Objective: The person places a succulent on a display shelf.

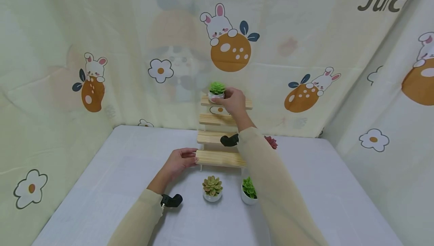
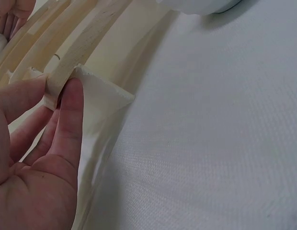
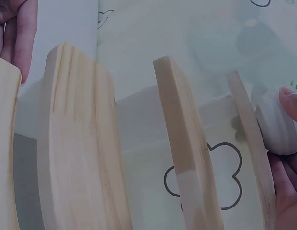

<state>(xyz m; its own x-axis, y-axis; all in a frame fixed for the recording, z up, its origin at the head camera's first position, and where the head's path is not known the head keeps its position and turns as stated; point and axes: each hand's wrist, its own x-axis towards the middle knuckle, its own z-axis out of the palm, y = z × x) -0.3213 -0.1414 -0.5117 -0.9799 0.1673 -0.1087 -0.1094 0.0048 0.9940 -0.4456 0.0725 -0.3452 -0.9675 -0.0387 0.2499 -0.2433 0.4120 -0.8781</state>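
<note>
Green potted plant (image 1: 216, 89) is being held at the top board (image 1: 249, 104) of a wooden stand (image 1: 209, 137). On the left, the left hand (image 1: 179, 162) is pinching the end of the lowest board (image 1: 220, 158), a stiff-looking spot for holding. Next, a tan plant (image 1: 212, 187) is standing on the white table (image 1: 118, 159) in front. Above it, the right hand (image 1: 234, 101) is gripping the green one by its white pot (image 3: 275, 127). It is probably feeling light, but the smooth, hard-looking pot may be slippery and may chip if dropped. Its sides are seeming best for fingers, since the leaves may be bending easily. Whether the board is taking its weight, nobody can tell. Farther right, a leafy plant (image 1: 249, 189) is standing partly behind the right sleeve (image 1: 279, 185), and a red plant (image 1: 271, 142) is peeking past it.
</note>
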